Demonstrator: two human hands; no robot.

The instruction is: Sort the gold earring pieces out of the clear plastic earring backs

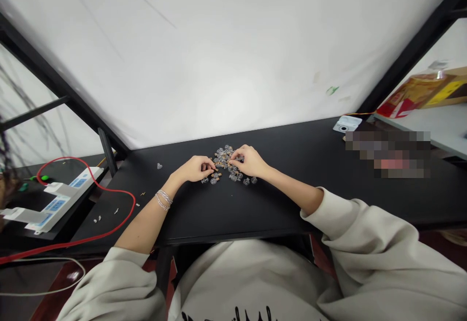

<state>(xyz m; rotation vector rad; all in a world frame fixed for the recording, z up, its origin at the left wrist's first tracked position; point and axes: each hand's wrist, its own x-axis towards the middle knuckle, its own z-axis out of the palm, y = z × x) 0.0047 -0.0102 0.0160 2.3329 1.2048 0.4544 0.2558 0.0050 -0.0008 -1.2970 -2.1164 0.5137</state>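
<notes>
A loose heap of small clear plastic pieces with brownish-orange parts (222,156) lies on the black table (211,214). At the heap's left side, my left hand (199,168) has thumb and fingers pinched together; what they hold is too small to name. Across from it, my right hand (250,160) is pinched at the heap's right side, and its fingertips hide whatever is between them. Several clear pieces (234,177) lie just below the two hands. One more clear piece (159,166) sits apart, left of my left hand.
A red cable (124,192) loops over the table's left end beside a white power strip (69,199). Small bits (97,219) lie near the cable. At the back right are a white camera-like object (347,124) and a blurred-out patch. A white wall (226,68) rises behind.
</notes>
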